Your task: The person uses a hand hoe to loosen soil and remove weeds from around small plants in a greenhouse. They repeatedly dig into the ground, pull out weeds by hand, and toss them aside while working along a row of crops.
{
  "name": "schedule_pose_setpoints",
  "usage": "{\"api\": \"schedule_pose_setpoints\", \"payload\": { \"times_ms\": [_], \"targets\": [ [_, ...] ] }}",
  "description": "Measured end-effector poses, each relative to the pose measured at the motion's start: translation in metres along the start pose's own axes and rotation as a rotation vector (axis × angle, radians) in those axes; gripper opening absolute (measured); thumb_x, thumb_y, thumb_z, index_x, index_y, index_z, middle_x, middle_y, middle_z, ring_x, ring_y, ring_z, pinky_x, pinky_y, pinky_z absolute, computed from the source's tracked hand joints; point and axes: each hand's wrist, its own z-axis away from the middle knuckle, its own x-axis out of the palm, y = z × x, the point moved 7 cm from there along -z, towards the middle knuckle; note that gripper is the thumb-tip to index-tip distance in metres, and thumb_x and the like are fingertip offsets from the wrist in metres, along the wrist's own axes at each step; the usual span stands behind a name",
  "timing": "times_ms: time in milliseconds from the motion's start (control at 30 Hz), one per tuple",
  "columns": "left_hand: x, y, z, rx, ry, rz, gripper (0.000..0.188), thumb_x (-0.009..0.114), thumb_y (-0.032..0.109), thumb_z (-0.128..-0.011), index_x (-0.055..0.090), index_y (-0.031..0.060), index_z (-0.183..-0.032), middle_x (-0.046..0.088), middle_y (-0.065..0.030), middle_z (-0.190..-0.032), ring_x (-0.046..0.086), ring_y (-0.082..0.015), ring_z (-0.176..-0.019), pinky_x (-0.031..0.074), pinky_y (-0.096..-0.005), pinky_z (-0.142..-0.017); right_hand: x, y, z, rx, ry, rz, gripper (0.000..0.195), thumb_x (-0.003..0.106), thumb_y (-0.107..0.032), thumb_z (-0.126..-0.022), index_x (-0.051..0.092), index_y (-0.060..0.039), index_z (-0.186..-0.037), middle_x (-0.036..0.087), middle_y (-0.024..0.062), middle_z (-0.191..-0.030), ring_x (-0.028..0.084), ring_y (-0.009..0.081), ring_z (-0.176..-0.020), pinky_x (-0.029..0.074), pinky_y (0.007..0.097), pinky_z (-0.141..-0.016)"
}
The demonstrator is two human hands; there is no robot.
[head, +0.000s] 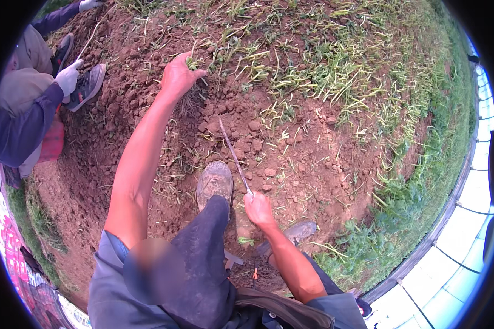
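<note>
My left hand is stretched out over the dug soil, closed around the base of a small green plant; a clump of thin roots hangs just below it. Lower and to the right, my right hand grips one end of a thin, long, soil-stained rod or narrow blade. Its far tip points up and left, close to loose reddish clods. Whether the tip touches the soil I cannot tell. My muddy shoe rests between the two forearms.
At the left a co-worker in white gloves crouches with a thin stick, beside a red object. Cut green stalks litter the soil at the upper right. Leafy plants line the right side, before a curved edging and pale sheeting.
</note>
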Motion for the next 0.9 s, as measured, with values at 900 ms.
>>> {"api": "schedule_pose_setpoints", "payload": {
  "times_ms": [900],
  "targets": [
    [-0.118, -0.003, 0.059, 0.183, 0.634, 0.284, 0.016, 0.076, 0.014, -0.088, 0.068, 0.0056, -0.099, 0.065, -0.0009, -0.072, 0.058, -0.0084, -0.065, 0.050, -0.0272, -0.064, -0.028, -0.122, -0.069, -0.276, 0.066, -0.115, 0.033, 0.052, -0.025, -0.095, 0.062, 0.0040, -0.083, 0.064, 0.0320, -0.080, 0.064, 0.0517, -0.085, 0.050, 0.0558, -0.075]
  ]
}}
